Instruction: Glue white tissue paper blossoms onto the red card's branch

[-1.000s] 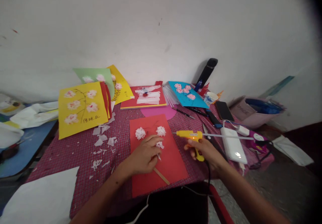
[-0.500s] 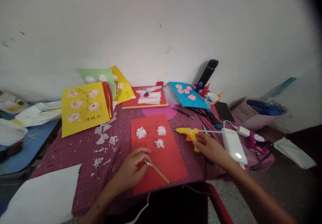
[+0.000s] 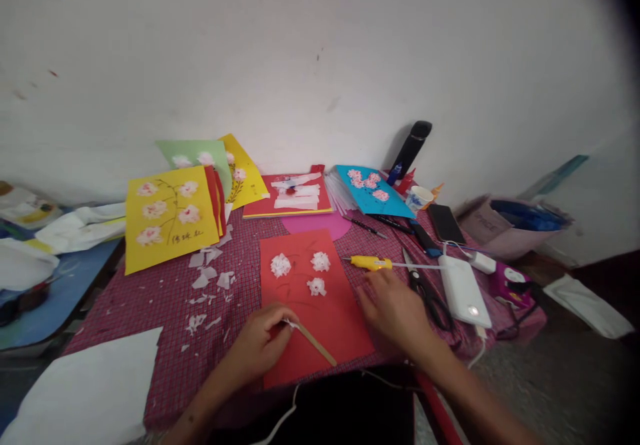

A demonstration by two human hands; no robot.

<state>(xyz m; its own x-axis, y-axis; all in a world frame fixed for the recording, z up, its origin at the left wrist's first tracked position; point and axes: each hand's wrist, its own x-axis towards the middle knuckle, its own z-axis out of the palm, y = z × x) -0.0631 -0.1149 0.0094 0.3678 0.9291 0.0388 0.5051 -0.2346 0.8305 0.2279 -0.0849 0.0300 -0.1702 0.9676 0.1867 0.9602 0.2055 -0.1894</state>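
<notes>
While my left hand [image 3: 266, 340] pinches a white scrap [image 3: 292, 324] at the tip of the craft stick [image 3: 319, 346] on the red card [image 3: 345, 322], I'd favour a light touch; whether my right hand [image 3: 400, 315], beside the yellow glue gun [image 3: 371, 263], grasps it I can't tell.

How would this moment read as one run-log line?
left hand: at wooden stick end; right hand: by glue gun, hold unclear; red sheet: three white flowers on it

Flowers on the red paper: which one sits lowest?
The lower right flower; the upper left flower and the upper right flower both sit higher.
</notes>
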